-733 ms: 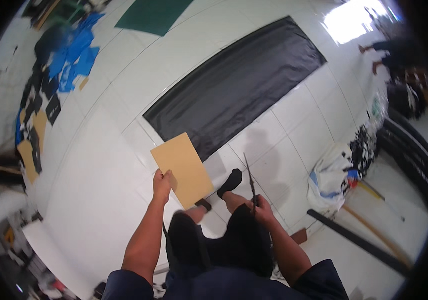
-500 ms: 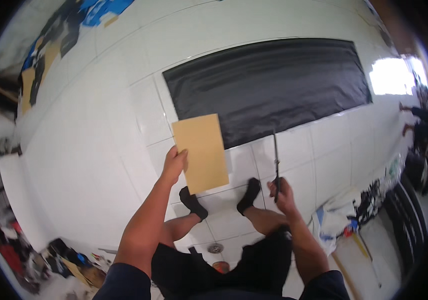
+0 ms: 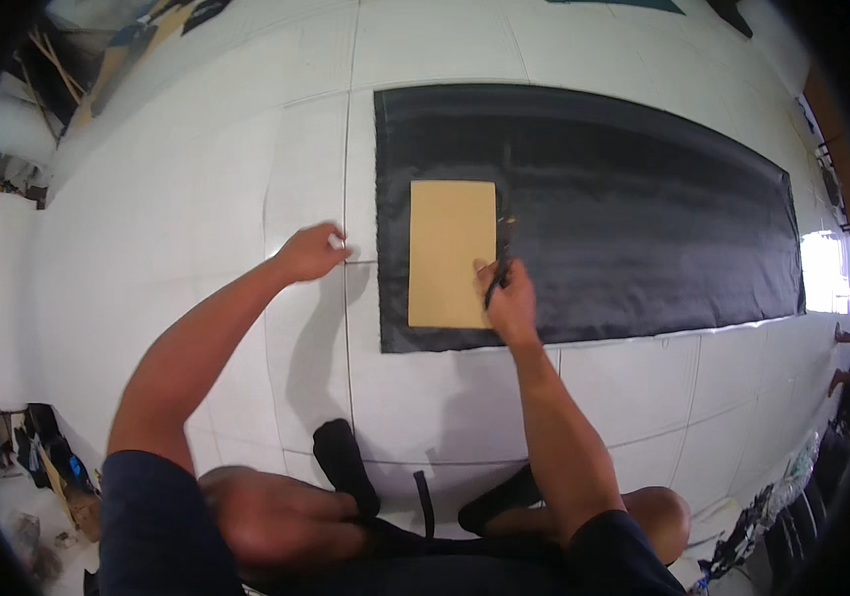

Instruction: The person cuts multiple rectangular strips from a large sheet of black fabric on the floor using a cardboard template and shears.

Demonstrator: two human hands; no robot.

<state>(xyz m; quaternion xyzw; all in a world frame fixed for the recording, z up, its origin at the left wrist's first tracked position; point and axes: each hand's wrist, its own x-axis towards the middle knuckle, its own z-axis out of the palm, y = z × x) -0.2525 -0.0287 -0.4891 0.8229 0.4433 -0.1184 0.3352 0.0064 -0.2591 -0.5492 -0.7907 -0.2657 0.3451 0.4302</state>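
A tan rectangular piece of cardboard lies on the left part of a large black sheet spread over the white tiled floor. My right hand is closed round a pair of black scissors, whose blades point away from me and look blurred. It is at the cardboard's lower right edge, its thumb side against the board. Off the sheet's left edge, my left hand hovers over the tiles, thumb and fingers curved apart, and nothing shows between them.
My black-socked feet are on the tiles just short of the sheet. A long white block stands at the far left. Mixed clutter sits at the lower left, and clear plastic wrap with dark items at the lower right.
The cardboard has gone from my left hand onto the black sheet. My left hand has let go and drawn off to the left. My right hand has brought the scissors to the board.
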